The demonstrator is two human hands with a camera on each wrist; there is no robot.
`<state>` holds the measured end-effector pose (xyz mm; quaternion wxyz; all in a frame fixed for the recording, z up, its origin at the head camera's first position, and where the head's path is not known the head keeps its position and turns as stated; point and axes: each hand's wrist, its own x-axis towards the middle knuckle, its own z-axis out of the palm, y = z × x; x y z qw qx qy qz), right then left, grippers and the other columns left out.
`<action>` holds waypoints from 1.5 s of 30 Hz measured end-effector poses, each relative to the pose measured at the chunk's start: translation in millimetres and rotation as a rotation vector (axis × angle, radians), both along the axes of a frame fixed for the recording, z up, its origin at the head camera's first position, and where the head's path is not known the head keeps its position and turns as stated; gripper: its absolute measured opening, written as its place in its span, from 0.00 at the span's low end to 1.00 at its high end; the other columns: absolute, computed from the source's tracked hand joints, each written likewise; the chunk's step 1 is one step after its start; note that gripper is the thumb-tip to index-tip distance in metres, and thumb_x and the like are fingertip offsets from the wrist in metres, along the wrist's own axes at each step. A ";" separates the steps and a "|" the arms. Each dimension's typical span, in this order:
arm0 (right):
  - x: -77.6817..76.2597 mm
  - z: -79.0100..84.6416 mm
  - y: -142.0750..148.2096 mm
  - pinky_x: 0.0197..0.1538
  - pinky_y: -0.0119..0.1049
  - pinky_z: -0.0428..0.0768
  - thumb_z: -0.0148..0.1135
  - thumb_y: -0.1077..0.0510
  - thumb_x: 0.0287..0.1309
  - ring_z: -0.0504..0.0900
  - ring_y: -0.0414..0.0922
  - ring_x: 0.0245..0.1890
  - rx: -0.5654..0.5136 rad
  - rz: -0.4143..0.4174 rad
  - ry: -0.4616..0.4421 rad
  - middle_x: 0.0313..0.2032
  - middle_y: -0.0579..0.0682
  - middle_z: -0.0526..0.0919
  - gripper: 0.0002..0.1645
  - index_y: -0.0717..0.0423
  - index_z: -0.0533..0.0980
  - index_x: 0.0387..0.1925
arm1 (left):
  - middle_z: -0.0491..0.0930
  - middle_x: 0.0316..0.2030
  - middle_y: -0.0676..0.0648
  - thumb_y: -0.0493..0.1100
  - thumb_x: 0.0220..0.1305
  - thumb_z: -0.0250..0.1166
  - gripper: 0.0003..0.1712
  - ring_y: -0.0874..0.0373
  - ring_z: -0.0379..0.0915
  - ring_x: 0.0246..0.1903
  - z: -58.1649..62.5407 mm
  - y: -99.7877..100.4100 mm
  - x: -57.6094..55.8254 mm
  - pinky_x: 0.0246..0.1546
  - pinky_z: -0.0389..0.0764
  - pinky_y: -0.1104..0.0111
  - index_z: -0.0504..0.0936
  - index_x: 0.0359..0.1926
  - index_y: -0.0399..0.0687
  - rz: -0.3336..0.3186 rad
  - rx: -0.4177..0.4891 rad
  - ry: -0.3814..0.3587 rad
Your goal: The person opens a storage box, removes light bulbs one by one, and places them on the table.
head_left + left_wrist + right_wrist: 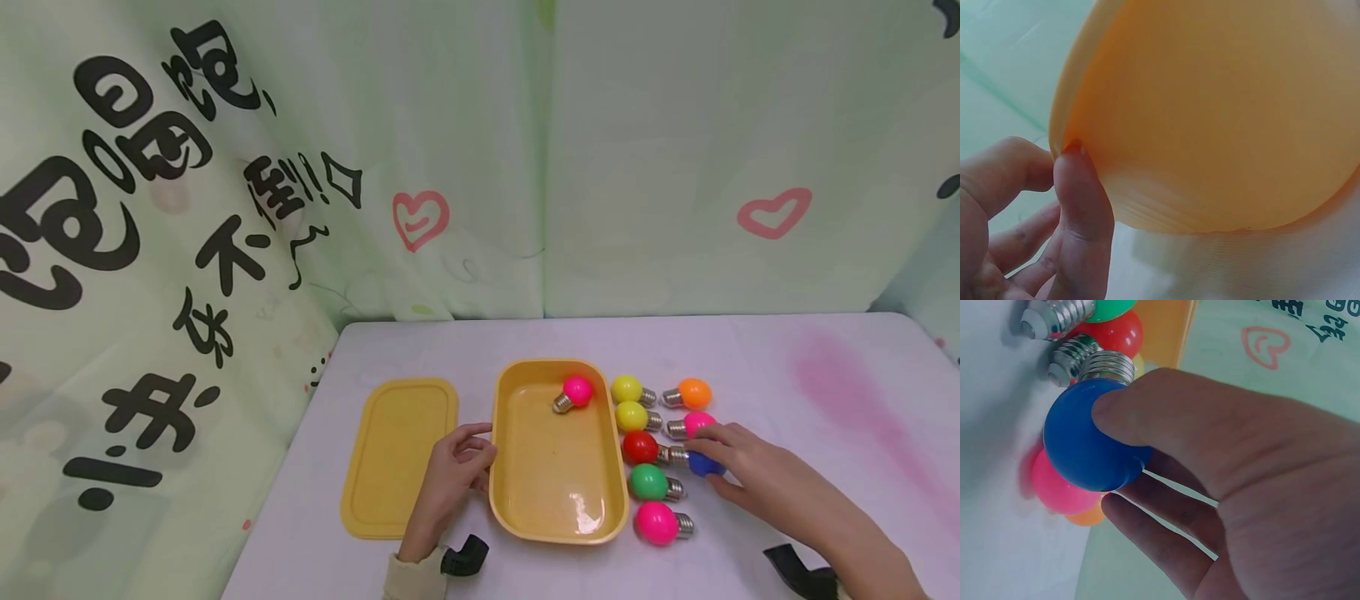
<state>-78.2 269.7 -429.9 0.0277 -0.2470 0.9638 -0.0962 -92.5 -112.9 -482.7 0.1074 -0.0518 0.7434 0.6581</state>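
Note:
My right hand (765, 471) holds a blue light bulb (1085, 434) between thumb and fingers, its metal screw base toward the yellow tray. In the head view this bulb sits close by a red bulb (640, 447) and a pink bulb (698, 422). On the other side, my left hand (456, 471) pinches the left rim of the tray (555, 500) with thumb and index finger, as the left wrist view shows. Inside the tray, near its far right corner, lies one pink bulb (577, 391).
Along the tray's right side lie two yellow bulbs (631, 416), a green bulb (648, 482) and another pink bulb (656, 523). An orange bulb (694, 393) lies farther back. Left of the tray is a flat yellow lid (405, 417). A printed curtain (637, 167) hangs behind the white table (825, 400).

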 end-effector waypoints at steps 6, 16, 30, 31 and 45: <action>-0.3 -5.6 2.5 0.39 0.44 0.86 0.81 0.59 0.39 0.81 0.54 0.47 0.005 -0.017 -0.024 0.46 0.52 0.82 0.28 0.51 0.83 0.47 | 0.80 0.38 0.45 0.42 0.65 0.67 0.22 0.57 0.77 0.24 0.4 0.1 0.8 0.26 0.83 0.70 0.78 0.58 0.43 -0.001 -0.004 0.003; -1.0 -10.1 6.9 0.41 0.47 0.86 0.81 0.60 0.39 0.80 0.55 0.47 0.031 -0.027 -0.049 0.46 0.54 0.82 0.27 0.54 0.82 0.47 | 0.80 0.38 0.45 0.41 0.65 0.67 0.21 0.58 0.77 0.23 2.8 0.6 0.8 0.26 0.83 0.70 0.78 0.58 0.43 -0.003 0.005 -0.002; -3.4 -15.4 7.0 0.41 0.49 0.86 0.81 0.61 0.38 0.80 0.56 0.47 0.023 -0.027 -0.033 0.44 0.53 0.82 0.26 0.54 0.83 0.45 | 0.80 0.38 0.46 0.41 0.65 0.67 0.23 0.58 0.77 0.25 3.1 1.0 -0.7 0.24 0.82 0.70 0.77 0.60 0.41 -0.007 0.013 -0.002; -3.7 -14.9 6.8 0.42 0.49 0.86 0.81 0.60 0.38 0.80 0.56 0.47 0.022 -0.026 -0.028 0.44 0.53 0.82 0.26 0.54 0.83 0.45 | 0.80 0.38 0.46 0.41 0.65 0.67 0.23 0.58 0.77 0.25 2.7 0.9 -0.6 0.24 0.82 0.70 0.77 0.60 0.41 -0.007 0.012 0.000; -10.7 1.0 -5.3 0.43 0.46 0.86 0.80 0.61 0.41 0.80 0.54 0.48 0.007 -0.022 -0.001 0.45 0.51 0.83 0.25 0.51 0.83 0.46 | 0.79 0.37 0.45 0.40 0.64 0.67 0.23 0.60 0.75 0.23 1.4 0.1 0.6 0.23 0.82 0.72 0.77 0.59 0.39 -0.015 0.065 0.012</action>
